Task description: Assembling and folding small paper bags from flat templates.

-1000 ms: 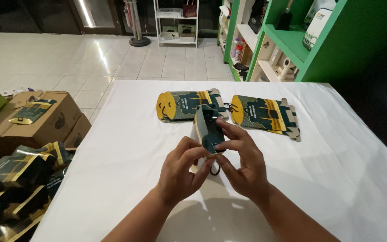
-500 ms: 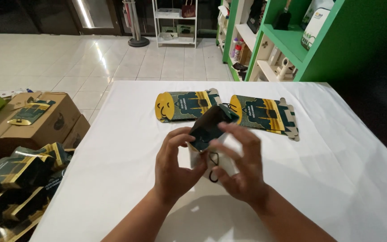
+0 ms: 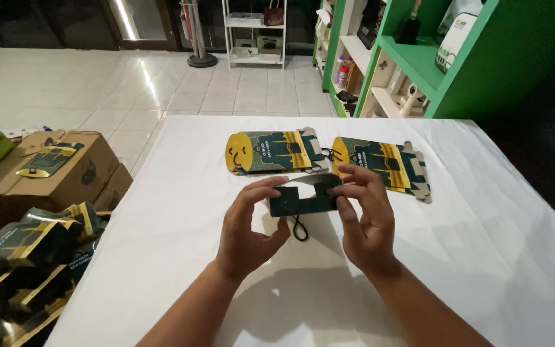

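Dark card box [image 3: 303, 199] between both hands' fingers [image 3: 261, 189]

Bright overhead light falls on a white table [image 3: 496, 212], casting soft shadows beneath both hands, while glare streaks the tiled floor [image 3: 142, 77] and the right background sits dark.

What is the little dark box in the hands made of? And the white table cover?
The dark box looks like thin printed card: flat panels, sharp folds, matte. A black cord loop hangs below. The table cover seems cloth, judging by soft wrinkles, though it could be plastic sheet.
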